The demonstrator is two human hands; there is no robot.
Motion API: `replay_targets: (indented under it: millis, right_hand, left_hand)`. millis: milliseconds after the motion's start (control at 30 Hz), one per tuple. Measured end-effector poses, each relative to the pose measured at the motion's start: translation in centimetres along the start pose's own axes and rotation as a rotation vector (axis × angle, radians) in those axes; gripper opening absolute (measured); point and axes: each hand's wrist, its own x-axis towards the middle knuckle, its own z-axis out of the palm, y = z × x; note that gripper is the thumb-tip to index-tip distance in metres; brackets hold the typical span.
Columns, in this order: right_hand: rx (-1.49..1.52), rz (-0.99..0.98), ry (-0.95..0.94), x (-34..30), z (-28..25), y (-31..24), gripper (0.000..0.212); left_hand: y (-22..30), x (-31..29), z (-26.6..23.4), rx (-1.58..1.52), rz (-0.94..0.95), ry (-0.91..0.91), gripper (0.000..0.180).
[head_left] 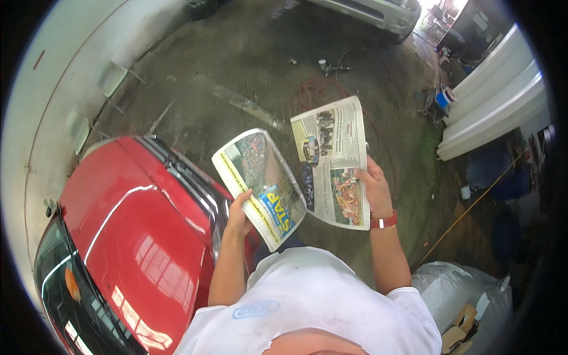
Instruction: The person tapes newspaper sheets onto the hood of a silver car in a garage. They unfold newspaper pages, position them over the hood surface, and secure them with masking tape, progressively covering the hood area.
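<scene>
My left hand (239, 214) is closed on the lower left edge of a folded newspaper (253, 164), thumb on top. This one has a colour photo and yellow headline strips, and it lies tilted in front of my body. My right hand (377, 190) grips the right edge of another newspaper section (336, 151), held more upright and showing columns and several photos. The two papers meet near their lower inner corners; whether they are joined there I cannot tell. A red band (384, 221) circles my right wrist.
A red car (142, 231) stands close on my left. Ahead on the floor lie a coiled red hose (313, 93) and what looks like a spray gun (336, 69). A silver-white vehicle (378, 15) is at the far side. White corrugated panels (497, 94) and a grey plastic-covered heap (461, 290) are on my right.
</scene>
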Motion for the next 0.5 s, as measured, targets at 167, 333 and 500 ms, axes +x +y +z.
replay_targets:
  millis: [167, 333, 500]
  right_hand:
    - [-0.077, 0.069, 0.156, 16.6, 2.5, -3.4, 0.045]
    - [-0.105, -0.082, 0.202, 30.4, 6.2, -13.2, 0.045]
    - [-0.112, -0.023, 0.431, 43.2, 4.3, -11.6, 0.039]
  left_hand:
    - [10.9, 12.4, 5.8, 0.014, -0.072, 0.098, 0.062]
    - [28.1, 21.4, 13.3, -0.003, 0.020, 0.046, 0.050]
    - [37.2, 32.9, 15.4, -0.001, 0.092, 0.062, 0.052]
